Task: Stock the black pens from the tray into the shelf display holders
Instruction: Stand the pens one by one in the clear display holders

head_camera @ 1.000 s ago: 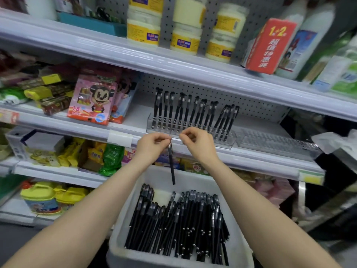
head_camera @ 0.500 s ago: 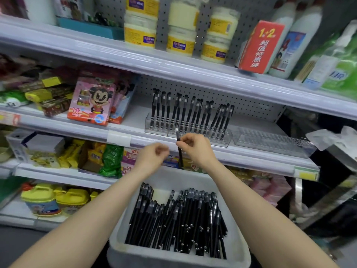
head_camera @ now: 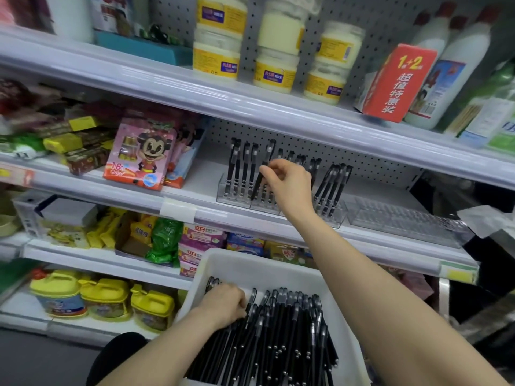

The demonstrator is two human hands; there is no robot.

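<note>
A white tray [head_camera: 242,267] at the bottom centre holds several black pens [head_camera: 284,330] lying side by side. My left hand [head_camera: 223,305] is down in the tray's left part, fingers curled over the pens there. On the middle shelf a clear display holder [head_camera: 234,195] has several black pens standing upright in it. My right hand [head_camera: 289,185] pinches one black pen [head_camera: 262,174], tilted, with its lower tip at the holder's slots. An empty clear holder [head_camera: 404,221] stands to the right.
A pink toy box [head_camera: 139,154] stands left of the holders. The upper shelf carries yellow-labelled jars [head_camera: 274,69] and a red carton [head_camera: 395,82]. Snack packs and yellow jugs [head_camera: 106,299] fill the lower shelves. The shelf edge above overhangs the pens.
My right hand took the pen from the left hand and carried it up to the holder. My left hand dropped into the tray onto the pens.
</note>
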